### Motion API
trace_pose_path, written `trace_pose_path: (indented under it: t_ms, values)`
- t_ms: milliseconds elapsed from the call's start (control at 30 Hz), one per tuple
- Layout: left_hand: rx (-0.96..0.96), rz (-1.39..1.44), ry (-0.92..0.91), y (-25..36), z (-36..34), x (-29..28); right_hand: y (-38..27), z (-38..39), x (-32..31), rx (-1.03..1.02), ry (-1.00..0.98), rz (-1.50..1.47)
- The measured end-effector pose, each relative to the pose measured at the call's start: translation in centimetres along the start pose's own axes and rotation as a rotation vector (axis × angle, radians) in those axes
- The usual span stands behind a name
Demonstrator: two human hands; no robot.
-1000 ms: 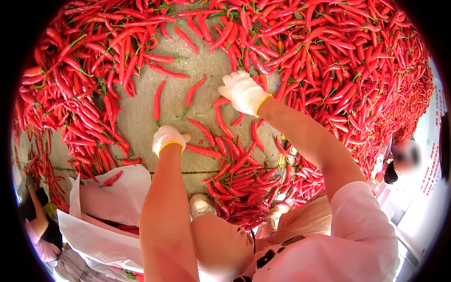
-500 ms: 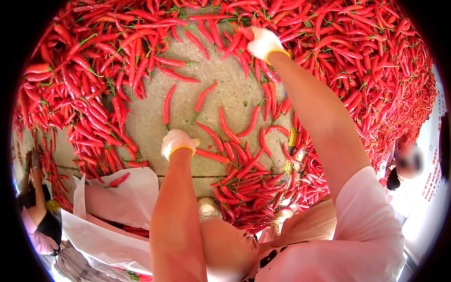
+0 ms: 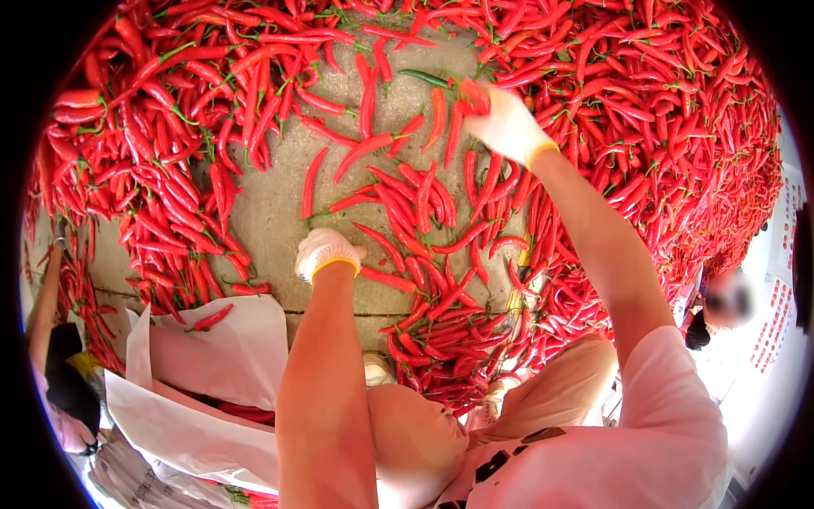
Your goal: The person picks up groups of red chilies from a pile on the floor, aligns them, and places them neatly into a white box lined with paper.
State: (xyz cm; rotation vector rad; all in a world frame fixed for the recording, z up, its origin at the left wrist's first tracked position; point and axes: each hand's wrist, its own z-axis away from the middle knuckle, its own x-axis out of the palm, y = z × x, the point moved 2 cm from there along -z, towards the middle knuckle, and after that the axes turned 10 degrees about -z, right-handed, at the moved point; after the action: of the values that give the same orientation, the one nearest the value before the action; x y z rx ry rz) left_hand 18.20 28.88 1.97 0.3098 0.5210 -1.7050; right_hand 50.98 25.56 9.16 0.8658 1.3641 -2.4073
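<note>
Peppers look light, firm and slick, likely best taken mid-body; right grip is clamped on some, left grip I cannot tell.

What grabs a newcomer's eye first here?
Masses of red peppers, sweeping across the top and down both sides around grey floor. Then the white-gloved right hand at upper centre, among peppers, and the gloved left hand nearer the middle. One green pepper stands out just left of the right hand.
</note>
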Motion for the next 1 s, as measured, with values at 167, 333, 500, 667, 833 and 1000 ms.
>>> trace_pose_path:
  t_ms: [167, 333, 500, 667, 833, 1000]
  values:
    - [-0.027, -0.058, -0.011, 0.5, -1.0, 0.5, -2.5, -8.7, -0.8, -0.061, 0.296, 0.343]
    - [0.015, -0.048, 0.040, 0.2, -0.7, 0.6, -1.7, -9.9, 2.4, -0.043, -0.079, 0.623]
    - [0.029, -0.021, 0.057, -0.2, -0.4, 0.6, 1.5, -7.9, 0.4, 0.101, -0.249, 0.177]
    - [0.078, -0.041, 0.080, 0.5, -0.4, 0.5, 6.5, -4.9, -4.4, -0.021, 0.079, 0.261]
    - [0.086, -0.058, 0.087, 0.2, -0.9, 0.8, 9.5, 3.5, 0.8, 0.089, 0.120, 0.282]
    - [0.054, -0.109, 0.043, 0.1, -1.6, 1.3, 7.3, 15.1, 5.2, 0.121, -0.456, 0.096]
